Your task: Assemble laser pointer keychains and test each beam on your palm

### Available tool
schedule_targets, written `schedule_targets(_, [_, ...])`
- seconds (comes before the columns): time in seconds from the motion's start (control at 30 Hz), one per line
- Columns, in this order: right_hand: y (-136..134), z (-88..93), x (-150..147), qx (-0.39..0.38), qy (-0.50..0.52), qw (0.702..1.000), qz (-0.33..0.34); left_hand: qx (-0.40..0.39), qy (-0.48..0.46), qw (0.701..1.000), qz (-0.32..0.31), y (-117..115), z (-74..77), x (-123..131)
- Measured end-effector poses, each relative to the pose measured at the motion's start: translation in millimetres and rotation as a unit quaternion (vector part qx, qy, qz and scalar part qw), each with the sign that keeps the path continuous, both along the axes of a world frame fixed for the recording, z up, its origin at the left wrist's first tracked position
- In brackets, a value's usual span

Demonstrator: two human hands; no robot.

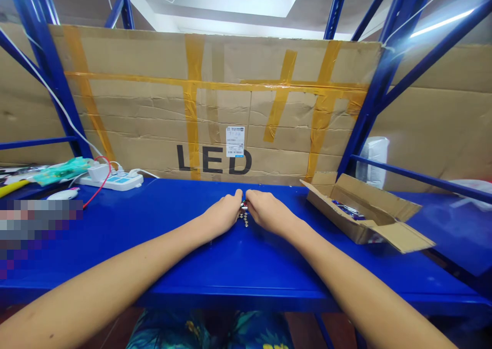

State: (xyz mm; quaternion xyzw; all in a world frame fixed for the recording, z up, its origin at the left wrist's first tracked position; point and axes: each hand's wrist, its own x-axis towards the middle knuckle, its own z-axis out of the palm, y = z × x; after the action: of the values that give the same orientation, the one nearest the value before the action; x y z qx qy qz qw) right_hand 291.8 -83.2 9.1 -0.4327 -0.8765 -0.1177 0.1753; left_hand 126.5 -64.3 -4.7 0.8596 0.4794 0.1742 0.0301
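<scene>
Above the middle of the blue table [184,267], my left hand [225,211] and my right hand [269,210] meet almost fingertip to fingertip. Both are closed on one small shiny piece with bits of red and silver. From it hangs a short strand of gold-coloured beads [246,220]. My fingers cover most of the piece, so its kind does not show.
On the right stands an open cardboard box [338,221] with small blue and silver things inside. A white power strip [125,181] with plugs and cables lies at the left, near a green plastic packet [63,170]. Taped cardboard [154,118] walls off the back between blue posts.
</scene>
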Motion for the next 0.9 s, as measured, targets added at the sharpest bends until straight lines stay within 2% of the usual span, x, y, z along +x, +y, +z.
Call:
schedule_targets(0.1, [-3,0.5,-2,0.014,-0.029,0.999,0.002,0.003,0.015,0.999,0.037,-2,0.9,1])
schedule_targets(0.17, [-3,1.7,-2,0.008,-0.013,1.000,0.006,0.018,0.020,0.998,0.054,-1,1.6,0])
schedule_targets(0.3, [3,6.9,7,-0.032,0.126,0.991,0.034,0.067,-0.036,0.996,0.039,6,4.0,-7])
schedule_targets(0.47, [18,10.4,30,-0.119,0.331,0.936,0.025,0.093,-0.119,0.986,-0.071,12,13.5,-14])
schedule_targets(0.57, [24,10.9,38,-0.196,0.411,0.890,0.029,0.114,-0.132,0.981,-0.082,8,18.3,-14])
schedule_targets(0.63, [24,11.8,39,-0.224,0.431,0.873,0.040,0.126,-0.139,0.979,-0.083,5,19.5,-12])
schedule_targets(0.67, [23,12.5,38,-0.229,0.427,0.874,0.047,0.129,-0.144,0.978,-0.083,4,19.7,-12])
schedule_targets(0.73, [19,13.7,36,-0.213,0.387,0.895,0.063,0.127,-0.161,0.976,-0.078,3,19.3,-11])
schedule_targets(0.83, [13,14.7,32,-0.121,0.294,0.944,0.091,0.103,-0.192,0.973,-0.076,3,18.1,-11])
schedule_targets(0.9, [10,14.5,29,-0.060,0.249,0.959,0.119,0.073,-0.217,0.970,-0.084,3,17.6,-10])
